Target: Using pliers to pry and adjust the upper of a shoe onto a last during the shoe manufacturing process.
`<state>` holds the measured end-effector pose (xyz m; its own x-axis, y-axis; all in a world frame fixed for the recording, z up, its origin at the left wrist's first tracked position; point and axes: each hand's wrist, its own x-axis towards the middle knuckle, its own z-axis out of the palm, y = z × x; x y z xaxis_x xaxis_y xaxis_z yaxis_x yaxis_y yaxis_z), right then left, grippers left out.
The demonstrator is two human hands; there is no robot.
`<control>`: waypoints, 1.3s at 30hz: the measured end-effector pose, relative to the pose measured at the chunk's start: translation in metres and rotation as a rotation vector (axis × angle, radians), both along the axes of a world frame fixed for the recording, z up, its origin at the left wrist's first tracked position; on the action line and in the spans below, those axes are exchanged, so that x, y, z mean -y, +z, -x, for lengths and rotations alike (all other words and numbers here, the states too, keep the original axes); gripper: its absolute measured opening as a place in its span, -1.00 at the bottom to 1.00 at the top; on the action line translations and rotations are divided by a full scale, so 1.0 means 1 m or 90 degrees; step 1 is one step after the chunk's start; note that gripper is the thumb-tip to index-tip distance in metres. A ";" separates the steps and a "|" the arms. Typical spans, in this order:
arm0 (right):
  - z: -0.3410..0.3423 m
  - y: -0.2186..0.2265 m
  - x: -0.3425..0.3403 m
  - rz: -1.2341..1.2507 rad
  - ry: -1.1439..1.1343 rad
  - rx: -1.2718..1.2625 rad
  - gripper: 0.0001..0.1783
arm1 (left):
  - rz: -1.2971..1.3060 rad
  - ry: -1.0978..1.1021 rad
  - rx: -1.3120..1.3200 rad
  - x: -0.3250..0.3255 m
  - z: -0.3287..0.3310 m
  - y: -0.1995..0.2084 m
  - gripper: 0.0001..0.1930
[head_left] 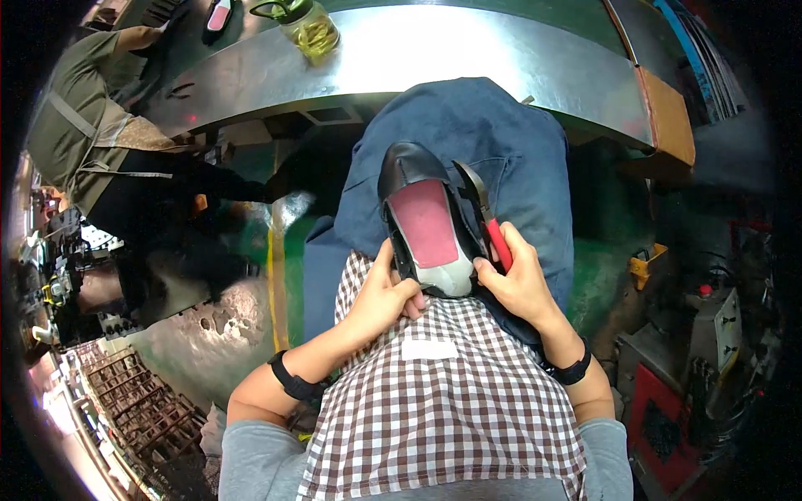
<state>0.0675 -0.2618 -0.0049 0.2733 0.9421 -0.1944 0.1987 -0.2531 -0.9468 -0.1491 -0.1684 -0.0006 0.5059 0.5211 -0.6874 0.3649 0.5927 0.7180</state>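
A black shoe upper (423, 230) lies sole side up over my lap, toe pointing away from me. Its underside shows a pink panel and a pale grey heel part. My left hand (388, 294) is closed on the upper's left edge near the heel, with the thumb pressed to the rim. In my right hand (520, 280) are red-handled pincers (491, 221), their dark metal head pointing away beside the shoe. The right thumb also touches the upper's right edge at the heel. Beneath are blue cloth (535, 192) and a brown-checked apron (443, 401).
Ahead runs a metal bench (510, 50), bearing a green-lidded jar (311, 35) and another black shoe with a pink panel (219, 17). A person in an apron (83, 125) works at the far left. A metal rack (138, 409) stands lower left, grey machinery (718, 330) at right.
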 end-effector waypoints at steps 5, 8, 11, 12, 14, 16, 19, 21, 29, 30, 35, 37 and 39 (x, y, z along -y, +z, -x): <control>-0.011 -0.005 -0.005 0.054 0.022 -0.308 -0.72 | -0.110 -0.141 0.002 -0.013 0.007 -0.008 -0.35; -0.013 -0.006 -0.006 0.088 0.019 -0.320 -0.69 | -0.190 -0.174 -0.024 -0.012 0.008 -0.010 -0.36; -0.010 -0.006 -0.005 0.063 -0.009 -0.293 -0.69 | -0.190 -0.158 -0.025 -0.004 0.005 -0.009 -0.34; -0.009 -0.006 -0.006 0.060 -0.009 -0.286 -0.68 | -0.170 -0.149 -0.023 -0.001 0.003 -0.009 -0.33; -0.008 -0.005 -0.006 0.066 -0.009 -0.274 -0.68 | -0.155 -0.124 -0.031 0.002 0.000 -0.009 -0.31; -0.007 -0.004 -0.007 0.039 0.007 -0.262 -0.67 | -0.111 -0.097 -0.018 0.003 -0.003 -0.008 -0.36; -0.006 -0.003 -0.008 0.049 -0.009 -0.273 -0.66 | 0.020 -0.011 0.071 -0.003 -0.003 -0.006 -0.45; -0.007 -0.004 -0.008 0.061 -0.016 -0.292 -0.66 | 0.073 -0.025 0.061 -0.010 -0.001 -0.005 -0.49; -0.014 -0.011 -0.010 0.061 -0.011 -0.349 -0.63 | 0.092 -0.056 0.044 -0.018 0.005 -0.002 -0.75; -0.014 -0.012 -0.010 0.051 -0.006 -0.324 -0.62 | 0.085 -0.078 0.045 -0.019 0.005 -0.002 -0.69; -0.010 -0.013 -0.003 0.021 0.007 -0.261 -0.55 | 0.030 -0.130 0.046 -0.014 0.011 -0.006 -0.65; -0.008 -0.014 0.006 -0.031 0.034 -0.289 -0.55 | -0.009 -0.155 0.024 -0.007 0.016 -0.009 -0.71; -0.008 -0.015 0.017 -0.035 0.067 -0.281 -0.54 | -0.082 -0.193 0.007 -0.001 0.023 -0.013 -0.79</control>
<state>0.0752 -0.2785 -0.0196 0.0785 0.9724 -0.2197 -0.2048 -0.1999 -0.9582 -0.1719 -0.1676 -0.0135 0.6584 0.4282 -0.6190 0.5028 0.3618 0.7850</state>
